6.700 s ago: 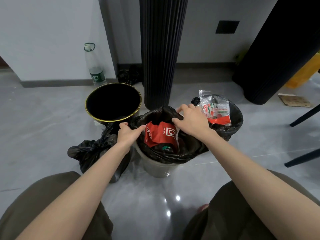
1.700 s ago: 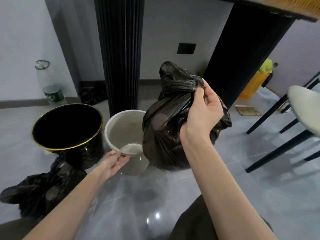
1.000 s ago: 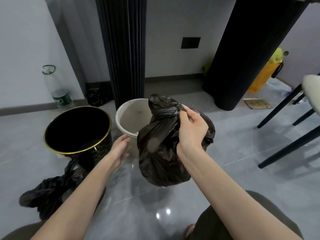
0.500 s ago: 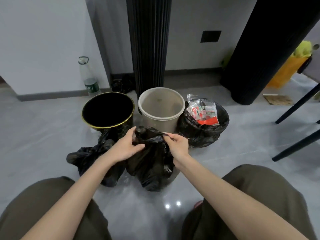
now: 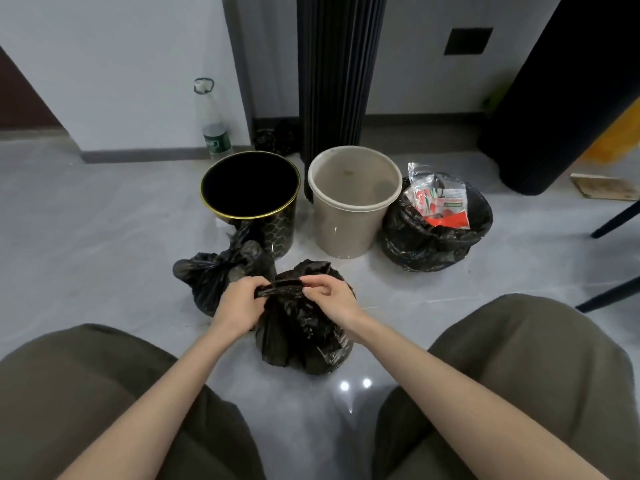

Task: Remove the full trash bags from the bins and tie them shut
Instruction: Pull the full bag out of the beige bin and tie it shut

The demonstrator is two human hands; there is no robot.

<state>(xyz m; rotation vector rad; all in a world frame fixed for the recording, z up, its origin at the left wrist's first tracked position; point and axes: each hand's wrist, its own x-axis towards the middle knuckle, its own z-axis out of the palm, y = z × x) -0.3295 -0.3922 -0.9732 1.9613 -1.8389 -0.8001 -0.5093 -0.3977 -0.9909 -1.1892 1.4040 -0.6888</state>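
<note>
Down on the glossy grey floor [image 5: 104, 237], between two knees in olive trousers [image 5: 519, 358]: one crumpled black plastic trash bag [image 5: 304, 334], out of its bin and standing upright. Gripped at the top by both hands. Left hand [image 5: 239, 304] curled round one end of the twisted neck, right hand [image 5: 334, 296] pinching the other end between thumb and fingers, with a taut strip of plastic stretched across. Not knotted yet.

Just to the left and touching: a second black plastic bag [image 5: 214, 275], knotted shut, leaning on the bin behind. Two bags out on the floor, then.

Behind, in a row, three bins. On the left, a round black bin with a gold rim [image 5: 282, 233], dark inside. In the middle, a round beige plastic bin [image 5: 346, 233], bare and scuffed inside. On the right, a third bin wrapped in a black liner [image 5: 426, 247], full, topped by one clear plastic packet printed red and green [image 5: 440, 202]; writing there, but too small to read.

Further back against the white wall, one clear plastic bottle with a green label [image 5: 212, 126], lettering unreadable. Next to it a small black heap [image 5: 277, 140], then a tall black fluted column [image 5: 337, 74] right behind the beige bin. One dark square plate [image 5: 467, 39] on the wall. Off to the right, two dark chair legs [image 5: 613, 216] and one flat brown piece of cardboard [image 5: 604, 187].
</note>
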